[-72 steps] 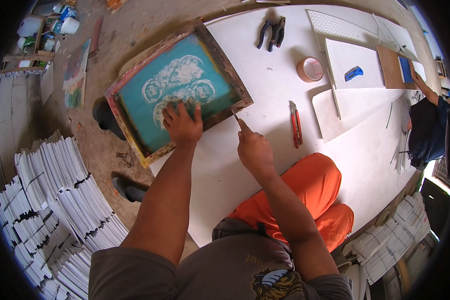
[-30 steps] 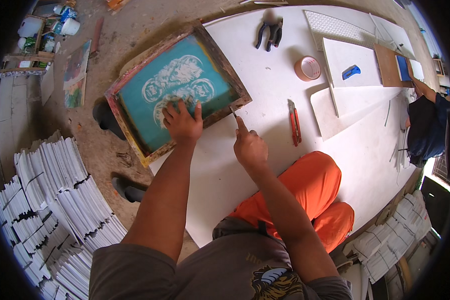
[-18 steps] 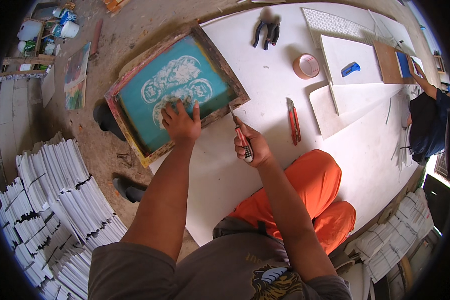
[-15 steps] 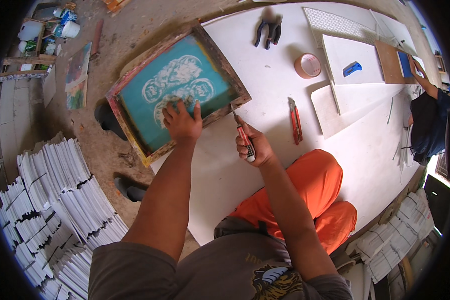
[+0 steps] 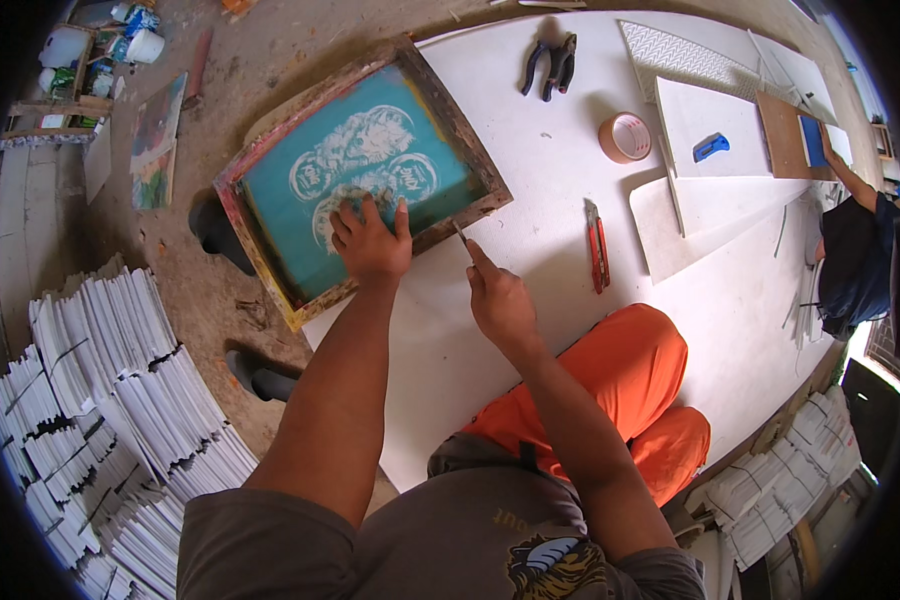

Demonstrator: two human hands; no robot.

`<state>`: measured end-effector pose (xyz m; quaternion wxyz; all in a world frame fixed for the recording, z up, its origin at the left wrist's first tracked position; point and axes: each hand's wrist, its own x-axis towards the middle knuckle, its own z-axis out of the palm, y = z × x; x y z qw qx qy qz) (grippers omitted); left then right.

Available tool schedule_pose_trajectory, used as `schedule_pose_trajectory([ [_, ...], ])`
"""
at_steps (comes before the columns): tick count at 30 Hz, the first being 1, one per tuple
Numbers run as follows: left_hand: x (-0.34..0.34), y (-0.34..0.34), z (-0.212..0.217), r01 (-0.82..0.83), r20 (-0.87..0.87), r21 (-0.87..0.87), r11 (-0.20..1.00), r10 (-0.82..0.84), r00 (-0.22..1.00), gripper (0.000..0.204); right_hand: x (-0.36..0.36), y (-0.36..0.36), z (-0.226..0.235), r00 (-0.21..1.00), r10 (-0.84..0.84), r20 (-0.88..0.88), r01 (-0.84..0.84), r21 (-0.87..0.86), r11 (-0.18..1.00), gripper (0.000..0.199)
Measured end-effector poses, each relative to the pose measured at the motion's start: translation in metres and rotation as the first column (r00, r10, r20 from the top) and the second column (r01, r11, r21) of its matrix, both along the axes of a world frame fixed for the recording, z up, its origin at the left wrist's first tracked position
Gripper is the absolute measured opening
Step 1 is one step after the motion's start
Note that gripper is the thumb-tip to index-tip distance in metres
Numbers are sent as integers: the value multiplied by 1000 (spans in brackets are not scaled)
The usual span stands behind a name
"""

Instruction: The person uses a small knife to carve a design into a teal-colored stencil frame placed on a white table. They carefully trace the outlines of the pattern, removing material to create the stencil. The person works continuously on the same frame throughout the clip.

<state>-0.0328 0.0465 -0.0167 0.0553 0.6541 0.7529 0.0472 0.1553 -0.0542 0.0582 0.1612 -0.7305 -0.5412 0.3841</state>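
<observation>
A wooden screen-printing frame (image 5: 475,140) with a teal mesh and pale round designs lies tilted over the left edge of a white board (image 5: 550,200). My left hand (image 5: 370,240) presses flat on the mesh near the frame's lower rail. My right hand (image 5: 498,298) is closed around a thin cutter (image 5: 460,232), whose tip touches the outer side of that rail. Most of the cutter is hidden in my fist.
A red utility knife (image 5: 597,245), a tape roll (image 5: 625,137), black pliers (image 5: 548,65) and white panels with a blue object (image 5: 711,147) lie on the board. Another person (image 5: 855,250) works at the right. Stacked white sheets (image 5: 100,400) fill the left floor. My orange-clad knee (image 5: 620,370) rests on the board.
Half a second ago the cutter's red handle showed below my right hand; now the hand covers it and only the tip shows at the frame's rail. My left hand stayed put.
</observation>
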Motion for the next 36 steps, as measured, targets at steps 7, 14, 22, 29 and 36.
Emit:
schedule_pose_trajectory([
  [7, 1, 1, 0, 2, -54, -4, 1000, -3, 999, 70, -1, 8, 12, 994, 66, 85, -56, -113, 992, 48],
  [14, 0, 1, -1, 10, -68, 31, 999, -8, 998, 70, -6, 17, 32, 979, 130, 157, -95, -210, 973, 48],
  [22, 0, 0, 1, 8, -36, 6, 1000, -7, 999, 70, -5, 20, 38, 982, 128, 140, -96, -215, 972, 48],
  [29, 0, 1, 0, 2, -48, 11, 1000, -1, 999, 71, -4, 19, 35, 982, 132, 138, -100, -217, 971, 48],
  [36, 0, 0, 0, 5, -28, 18, 1000, -5, 1000, 71, -4, 19, 36, 982, 130, 137, -97, -223, 970, 48],
])
